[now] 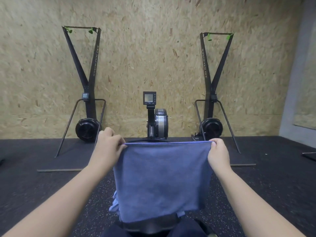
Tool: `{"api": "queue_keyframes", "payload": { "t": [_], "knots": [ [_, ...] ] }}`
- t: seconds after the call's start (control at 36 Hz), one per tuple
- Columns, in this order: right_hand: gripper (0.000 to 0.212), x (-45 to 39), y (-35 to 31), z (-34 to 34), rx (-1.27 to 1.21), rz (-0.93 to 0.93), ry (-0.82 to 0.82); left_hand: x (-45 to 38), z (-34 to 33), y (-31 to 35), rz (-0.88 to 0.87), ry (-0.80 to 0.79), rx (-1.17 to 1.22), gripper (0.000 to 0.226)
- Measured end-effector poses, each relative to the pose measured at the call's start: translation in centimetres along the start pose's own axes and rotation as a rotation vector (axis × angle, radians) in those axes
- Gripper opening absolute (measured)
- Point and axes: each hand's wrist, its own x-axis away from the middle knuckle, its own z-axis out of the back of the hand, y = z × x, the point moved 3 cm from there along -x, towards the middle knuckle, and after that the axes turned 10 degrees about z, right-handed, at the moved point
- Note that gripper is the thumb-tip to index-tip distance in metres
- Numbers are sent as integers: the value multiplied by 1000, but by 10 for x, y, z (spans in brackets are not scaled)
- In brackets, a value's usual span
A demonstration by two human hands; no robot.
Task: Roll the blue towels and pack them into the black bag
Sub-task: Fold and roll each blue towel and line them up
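Nearest the camera: dark trouser legs and the edge of a black bag (pixel 150 225) at the bottom of view, mostly hidden by cloth. Just left of it, a paler blue bundle (pixel 114 203) lies on the floor.

Blue towel (pixel 161 180) hangs flat in the air above the bag, top edge pulled taut. Left hand (pixel 107 144) pinches its upper left corner between thumb and curled fingers; right hand (pixel 218 153) pinches the upper right corner the same way. Both arms outstretched.

Floor (pixel 266 185): black rubber, flecked with pale specks close in, plainer matting beyond.

Middle ground: rowing machine (pixel 158 120) dead ahead, small monitor on a stalk. Two tall black ski machines, left one (pixel 87 93) and right one (pixel 212 93), on flat base plates, green handles at the top.

Back: chipboard wall (pixel 145 48); grey wall section at far right.
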Motion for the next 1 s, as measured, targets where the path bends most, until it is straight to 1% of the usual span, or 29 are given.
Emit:
{"api": "queue_keyframes", "payload": {
  "t": [0.08,0.19,0.28,0.33,0.39,0.47,0.53,0.56,0.64,0.69,0.78,0.83,0.89,0.92,1.0],
  "knots": [
    [25,1,2,-6,-19,-33,3,3,-3,-5,52,11,14,13],
    [20,2,5,-12,-34,-62,25,8,-4,-8,269,-91,248,24],
    [32,2,0,-17,-30,-61,33,11,-3,-12,338,-81,319,28],
    [35,4,-9,-18,-52,-36,18,10,-2,-13,369,-71,409,26],
    [38,7,-20,-19,-89,5,-12,8,-1,-10,415,-95,576,19],
    [43,11,-39,-20,-157,71,-78,7,3,5,464,-200,798,9],
    [41,14,-53,-19,-193,107,-142,8,8,19,438,-313,917,9],
    [39,16,-60,-18,-216,119,-170,9,10,26,409,-375,940,10],
    [24,22,-83,-16,-282,132,-231,12,18,47,290,-515,887,17],
    [15,24,-95,-15,-308,156,-232,15,23,62,229,-576,869,22],
    [8,28,-110,-15,-291,235,-211,19,30,82,170,-655,864,24],
    [7,32,-117,-16,-295,263,-211,21,32,91,152,-702,857,20],
    [7,36,-122,-18,-281,289,-229,22,31,96,156,-726,852,29],
    [7,38,-123,-19,-270,300,-242,23,30,97,145,-724,839,30],
    [8,45,-128,-21,-286,333,-278,26,26,101,56,-696,779,22]
  ]
}}
